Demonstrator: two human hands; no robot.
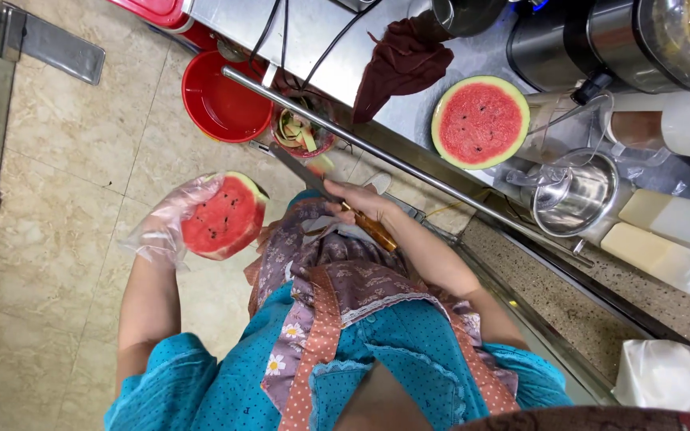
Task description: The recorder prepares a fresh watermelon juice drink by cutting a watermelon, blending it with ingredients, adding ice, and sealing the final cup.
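Observation:
My left hand point(171, 223), inside a clear plastic glove, holds a watermelon piece point(224, 215) with its red cut face up and a strip of green rind on the far side. My right hand point(363, 203) grips the wooden handle of a long knife point(305, 173), whose blade points away toward the piece without touching it. Both hands hover over the tiled floor beside the steel counter point(313, 36). A watermelon half point(480, 122) lies cut face up on that counter.
On the floor stand a red bucket point(223, 100) and a small bin of green rind scraps point(303, 132). A dark red cloth point(399, 65), a steel cup point(573, 195), juicer machines point(624, 40) and pale bottles point(668, 239) crowd the counter.

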